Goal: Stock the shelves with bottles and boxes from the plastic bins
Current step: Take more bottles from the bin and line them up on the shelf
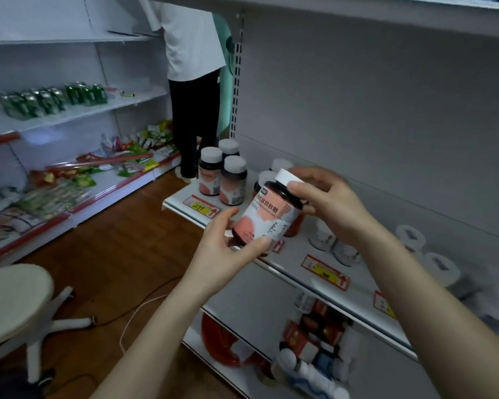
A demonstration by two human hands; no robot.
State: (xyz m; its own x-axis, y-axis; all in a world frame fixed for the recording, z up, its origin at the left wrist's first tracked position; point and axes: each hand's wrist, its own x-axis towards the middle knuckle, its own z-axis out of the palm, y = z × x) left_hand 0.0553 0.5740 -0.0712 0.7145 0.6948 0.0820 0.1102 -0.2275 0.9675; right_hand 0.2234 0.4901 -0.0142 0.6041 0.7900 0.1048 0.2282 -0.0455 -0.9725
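A dark bottle [267, 214] with a pink label and a white cap is tilted in front of the white shelf [185, 201]. My left hand [228, 251] grips its base, thumb on the label. My right hand [329, 203] grips its cap and shoulder from the right. Three matching bottles [224, 175] stand upright at the shelf's left end, and more stand behind the held one. Small white bottles [343, 249] stand further right on the same shelf.
The shelf below holds a red bin [219, 341] and a heap of boxes and bottles [314, 349]. A person in a white top [190, 82] stands at the far shelving. A round stool [15, 300] and cables are on the wooden floor at left.
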